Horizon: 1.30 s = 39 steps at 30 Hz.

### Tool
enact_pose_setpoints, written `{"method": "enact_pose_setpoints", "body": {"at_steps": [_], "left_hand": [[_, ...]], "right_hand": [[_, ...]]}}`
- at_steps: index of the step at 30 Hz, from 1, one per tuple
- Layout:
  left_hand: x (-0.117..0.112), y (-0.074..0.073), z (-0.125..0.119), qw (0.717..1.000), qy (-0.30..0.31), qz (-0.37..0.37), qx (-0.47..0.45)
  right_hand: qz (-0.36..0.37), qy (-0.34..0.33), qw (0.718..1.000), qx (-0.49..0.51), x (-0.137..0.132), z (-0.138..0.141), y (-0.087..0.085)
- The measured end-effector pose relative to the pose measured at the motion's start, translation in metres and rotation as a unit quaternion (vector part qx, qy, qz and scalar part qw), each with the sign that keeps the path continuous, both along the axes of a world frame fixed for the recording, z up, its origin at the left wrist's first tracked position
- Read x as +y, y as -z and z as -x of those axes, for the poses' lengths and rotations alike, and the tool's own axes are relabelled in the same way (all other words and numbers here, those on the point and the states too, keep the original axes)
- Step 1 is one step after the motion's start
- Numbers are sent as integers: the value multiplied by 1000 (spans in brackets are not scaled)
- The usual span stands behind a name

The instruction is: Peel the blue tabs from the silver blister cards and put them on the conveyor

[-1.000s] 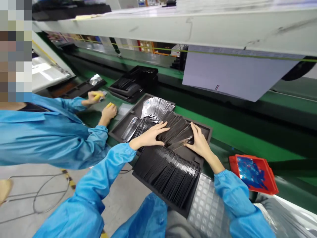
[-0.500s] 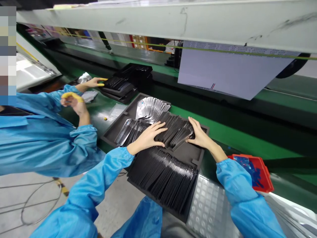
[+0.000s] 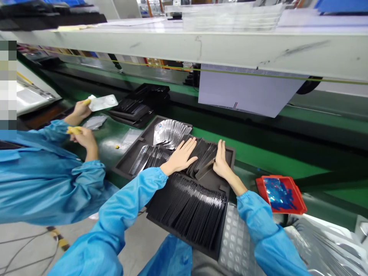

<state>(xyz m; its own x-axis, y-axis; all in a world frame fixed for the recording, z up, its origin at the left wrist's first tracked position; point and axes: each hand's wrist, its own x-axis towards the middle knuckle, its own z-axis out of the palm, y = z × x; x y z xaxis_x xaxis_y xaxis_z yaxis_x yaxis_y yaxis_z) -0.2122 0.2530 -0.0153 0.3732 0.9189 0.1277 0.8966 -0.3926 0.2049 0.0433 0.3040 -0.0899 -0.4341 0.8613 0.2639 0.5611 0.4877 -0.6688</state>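
Observation:
Both my hands are over a dark foam tray [image 3: 211,182] of thin panels stood on edge. My left hand [image 3: 180,156] lies flat, fingers stretched, across the left side of a row of dark panels [image 3: 204,153]. At the other end of that row, my right hand [image 3: 222,161] is upright with straight fingers, its palm side against or very near the last panel. Neither hand grips anything. Shiny silver-looking panels [image 3: 174,132] fan out at the tray's far left. A second tray in front holds a dense row of black panels [image 3: 189,209].
On the left, a co-worker in blue sleeves holds a pale rectangular panel [image 3: 103,102]. Stacked black trays [image 3: 142,101] stand behind. To the right are a red bin [image 3: 299,199] with blue film pieces and a clear dimpled sheet [image 3: 237,234]. A white shelf edge [image 3: 161,46] crosses above.
My left hand has flattened onto the panels. My right hand's fingers have straightened and come together. The co-worker's far hand has drawn back and now holds a pale panel. The view has tilted up.

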Motion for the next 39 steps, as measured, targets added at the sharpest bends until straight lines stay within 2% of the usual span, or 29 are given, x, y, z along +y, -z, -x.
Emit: {"method": "enact_pose_setpoints", "body": {"at_steps": [5, 10, 15, 18, 22, 29, 32, 35, 37, 39], "left_hand": [[11, 1, -6, 1000, -16, -21, 15], [0, -1, -16, 998, -20, -43, 31], [-2, -6, -48, 994, 84, -39, 51], [13, -4, -59, 993, 95, -17, 69], [25, 0, -51, 991, 96, -1, 96], [13, -1, -32, 986, 106, -1, 132], [11, -3, -35, 986, 99, -7, 134], [12, -3, -35, 987, 93, -15, 131], [15, -1, -31, 986, 82, -21, 141], [20, 2, -24, 987, 77, -23, 139]], "right_hand": [[5, -30, 1000, 0, 5, -4, -7], [9, -17, 1000, 7, -3, 6, -8], [10, -17, 1000, 13, -6, 11, -17], [17, -32, 999, 21, -2, 6, -23], [32, -44, 998, 42, -1, 5, -26], [54, -29, 996, 66, -26, 21, -26], [63, -23, 996, 53, -32, 30, -38], [72, 6, 997, 28, -42, 43, -61], [69, 34, 997, 15, -59, 42, -78], [52, 33, 998, 12, -90, 24, -92]]}}
